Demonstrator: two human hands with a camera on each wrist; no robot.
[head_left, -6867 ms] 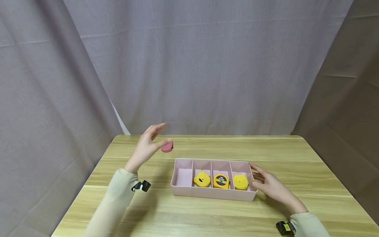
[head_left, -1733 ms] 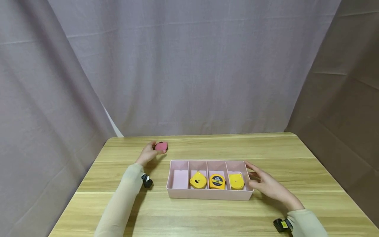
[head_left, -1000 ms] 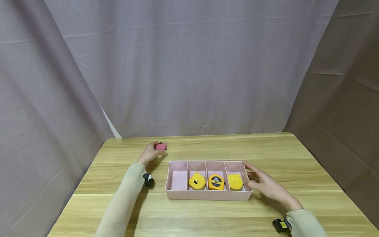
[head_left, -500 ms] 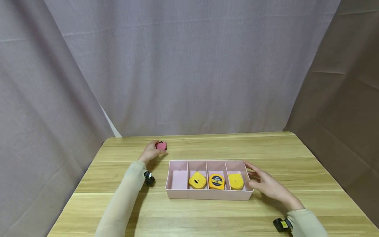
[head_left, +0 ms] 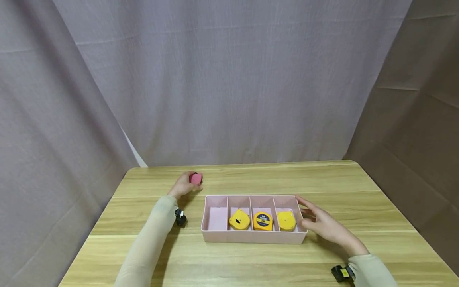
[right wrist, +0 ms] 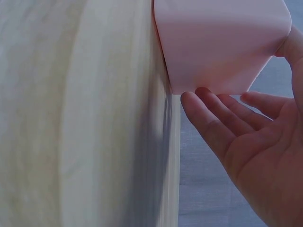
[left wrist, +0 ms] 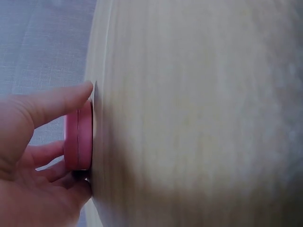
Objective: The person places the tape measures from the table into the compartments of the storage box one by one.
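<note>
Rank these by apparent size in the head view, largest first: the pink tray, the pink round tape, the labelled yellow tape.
1. pink tray
2. labelled yellow tape
3. pink round tape, though it lies farther away and the left hand partly covers it.

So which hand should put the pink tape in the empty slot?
Probably the left hand: it already grips the pink tape, and the empty slot is at the tray's left end. The right hand rests at the tray's far end.
</note>
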